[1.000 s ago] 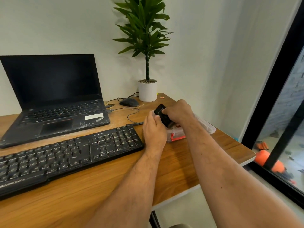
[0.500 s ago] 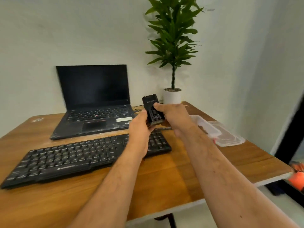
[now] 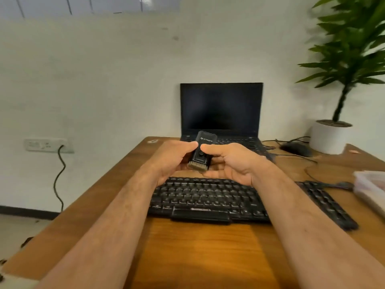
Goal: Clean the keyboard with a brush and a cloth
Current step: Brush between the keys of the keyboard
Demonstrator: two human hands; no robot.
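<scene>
Head view: two bare forearms reach forward over a wooden bench (image 3: 200, 253), both hands meeting above the far edge of a black keyboard (image 3: 210, 201)
Brush: small black brush (image 3: 201, 152) held upright in the air between the hands, pale bristles pointing down toward the keys, white lettering on its upper body
Left hand: left hand (image 3: 173, 158) closed on the brush's left side, thumb tip pressed on its front
Right hand: right hand (image 3: 231, 161) wrapped on the brush's right side, thumb on the front, fingers curled under the bristle end
Keyboard: lies flat across the middle of the bench, its right end angled toward the near right; bare wood between its near edge and the bench's near edge
Cloth: cannot be made out
Behind the hands: open laptop (image 3: 221, 113) with a dark screen, near the far edge of the bench
Right side: black mouse (image 3: 295, 148) with cables, white pot with a green plant (image 3: 333, 136) by the wall, a clear plastic box (image 3: 370, 190) cut off by the picture edge, just beside the keyboard's right end
Left side: bench's left edge runs diagonally, bare wood beside the keyboard; beyond it, floor, a wall socket (image 3: 46, 145) and a hanging black cable
</scene>
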